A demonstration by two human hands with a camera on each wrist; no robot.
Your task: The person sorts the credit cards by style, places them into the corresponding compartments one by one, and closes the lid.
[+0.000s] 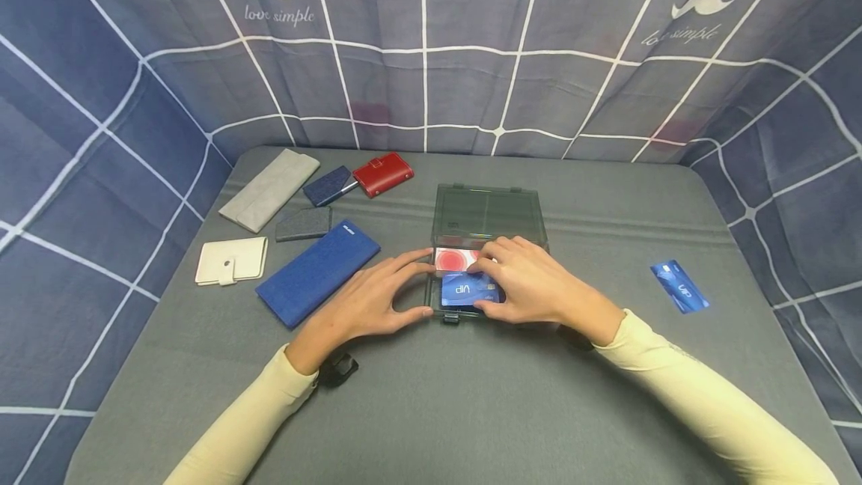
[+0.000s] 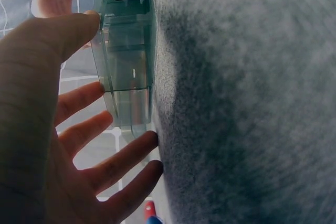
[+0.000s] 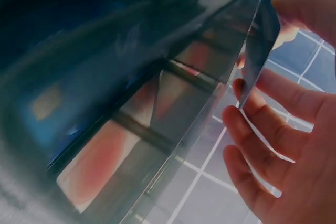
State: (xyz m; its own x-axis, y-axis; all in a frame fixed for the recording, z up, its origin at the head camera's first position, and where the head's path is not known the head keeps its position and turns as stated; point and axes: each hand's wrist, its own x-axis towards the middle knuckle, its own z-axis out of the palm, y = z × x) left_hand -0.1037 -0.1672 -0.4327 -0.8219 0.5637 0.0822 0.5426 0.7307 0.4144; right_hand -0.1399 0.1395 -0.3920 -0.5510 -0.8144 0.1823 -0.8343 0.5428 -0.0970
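Note:
A green see-through plastic box (image 1: pixel 488 212) lies with its lid folded back in the middle of the table. Over its near compartment, my right hand (image 1: pixel 532 283) pinches a blue VIP card (image 1: pixel 466 289) between thumb and fingers. The right wrist view catches that card (image 3: pixel 259 38) nearly edge-on above the box rim. Behind it in the box shows a white card with a red circle (image 1: pixel 451 260). My left hand (image 1: pixel 380 294) is at the box's left side, fingers spread and slightly bent, thumb and fingertips right at the wall and rim.
Left of the box lie a long blue wallet (image 1: pixel 319 272), a cream wallet (image 1: pixel 231 260), a grey long wallet (image 1: pixel 269 189), a dark grey holder (image 1: pixel 303 224), a navy holder (image 1: pixel 328 184) and a red holder (image 1: pixel 382 173). Another blue VIP card (image 1: pixel 680 287) lies far right.

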